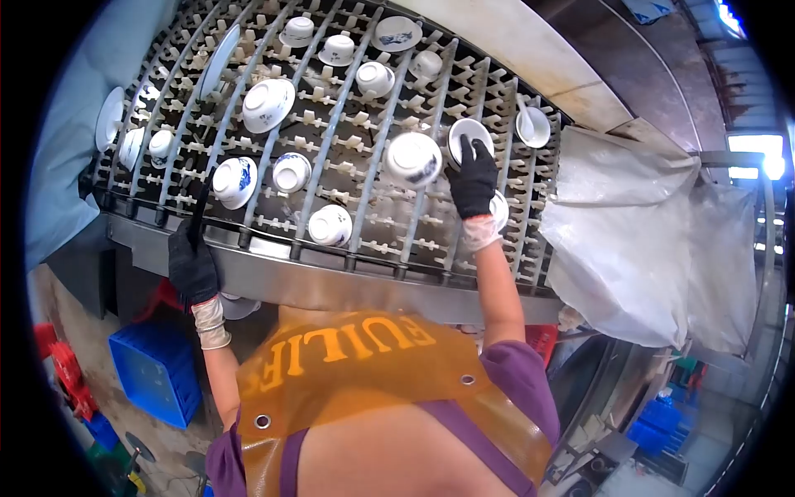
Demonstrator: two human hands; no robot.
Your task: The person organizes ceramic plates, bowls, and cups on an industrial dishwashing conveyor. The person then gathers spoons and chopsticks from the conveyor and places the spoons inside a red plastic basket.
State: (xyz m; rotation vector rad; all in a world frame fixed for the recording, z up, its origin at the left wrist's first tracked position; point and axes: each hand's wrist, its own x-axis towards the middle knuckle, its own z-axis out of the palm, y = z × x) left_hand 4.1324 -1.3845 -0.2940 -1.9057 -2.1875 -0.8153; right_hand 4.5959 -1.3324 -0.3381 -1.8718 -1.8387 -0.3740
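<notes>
My right hand (pixel 474 182), in a black glove over a clear one, is at a white bowl (pixel 461 131) on the right part of the peg conveyor (pixel 364 178). Its fingers reach into the bowl, which faces up towards me. Just left of it, an upside-down white bowl (pixel 412 159) with a dark pattern looks slightly blurred. Partly hidden behind my right wrist is another white dish (pixel 499 210). My left hand (pixel 192 263), gloved the same way, is closed at the conveyor's front edge. A thin dark strip rises from it; I cannot make out what it is.
Several bowls and cups lie upside down across the pegs, with plates (pixel 109 118) at the left. A bowl with a white spoon (pixel 525 118) stands far right. A plastic curtain (pixel 621 232) hangs at the right end. A blue crate (pixel 156 371) is on the floor, lower left.
</notes>
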